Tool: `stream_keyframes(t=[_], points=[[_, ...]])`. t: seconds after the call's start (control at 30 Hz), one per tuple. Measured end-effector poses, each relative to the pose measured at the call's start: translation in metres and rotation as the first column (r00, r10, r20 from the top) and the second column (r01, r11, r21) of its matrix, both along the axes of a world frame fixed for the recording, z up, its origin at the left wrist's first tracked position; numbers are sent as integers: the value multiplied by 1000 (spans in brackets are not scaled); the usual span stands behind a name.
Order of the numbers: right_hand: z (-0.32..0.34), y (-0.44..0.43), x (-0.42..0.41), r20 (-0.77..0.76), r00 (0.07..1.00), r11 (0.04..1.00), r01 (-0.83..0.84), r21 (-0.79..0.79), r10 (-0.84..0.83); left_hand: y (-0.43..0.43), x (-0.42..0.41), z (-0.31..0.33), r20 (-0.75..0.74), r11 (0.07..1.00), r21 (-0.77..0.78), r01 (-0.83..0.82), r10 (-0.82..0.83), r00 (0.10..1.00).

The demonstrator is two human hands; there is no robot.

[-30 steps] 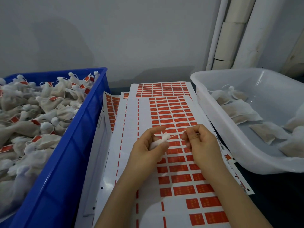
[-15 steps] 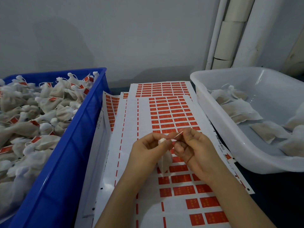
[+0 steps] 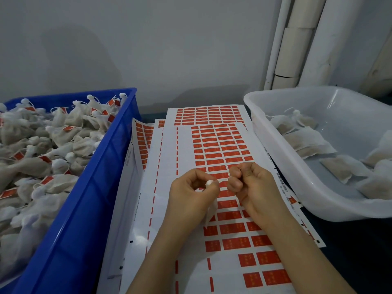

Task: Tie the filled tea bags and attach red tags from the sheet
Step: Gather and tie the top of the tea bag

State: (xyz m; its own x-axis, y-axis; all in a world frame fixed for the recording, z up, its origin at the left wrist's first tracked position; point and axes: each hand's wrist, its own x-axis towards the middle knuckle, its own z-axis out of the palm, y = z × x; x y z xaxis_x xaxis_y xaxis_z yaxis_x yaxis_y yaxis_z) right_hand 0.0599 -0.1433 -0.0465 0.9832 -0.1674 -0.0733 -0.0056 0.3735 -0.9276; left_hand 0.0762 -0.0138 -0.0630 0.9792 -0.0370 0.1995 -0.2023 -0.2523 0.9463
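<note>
Just above the tag sheet (image 3: 212, 158), the left hand (image 3: 191, 196) pinches the gathered neck of a tea bag (image 3: 211, 211) (its body hangs below the fingers), while the right hand (image 3: 252, 187) pinches its string (image 3: 223, 179), drawn taut between the two hands. Tagged bags fill the blue crate (image 3: 89, 187) at the sheet's left edge; untied ones lie in the white tub (image 3: 275, 166) at its right.

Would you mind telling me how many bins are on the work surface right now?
2. A blue bin of tied, tagged tea bags stands at the left; a white bin of untied bags stands at the right. None appears hidden.
</note>
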Motion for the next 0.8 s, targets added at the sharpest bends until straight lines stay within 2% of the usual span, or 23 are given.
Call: stream_keyframes(t=[0.27, 0.5, 0.57, 0.67, 0.8], points=[[-1, -1, -1, 28, 1000, 999, -14, -46, 15, 3, -1, 1, -38, 1000, -8, 25, -25, 999], [-8, -2, -3, 68, 988, 931, 152, -333, -138, 5, -6, 12, -190, 986, -144, 82, -109, 976], [-9, -1, -3, 75, 988, 893, 156, -423, -137, 7, -4, 11, -229, 986, -149, 79, -112, 967], [-10, 3, -2, 130, 986, 815, 159, -557, -104, 8, -4, 11, -242, 969, -148, 198, -229, 943], [-10, 4, -1, 171, 982, 772, 168, -613, -78, 8, -7, 16, -273, 928, -207, 309, -358, 893]])
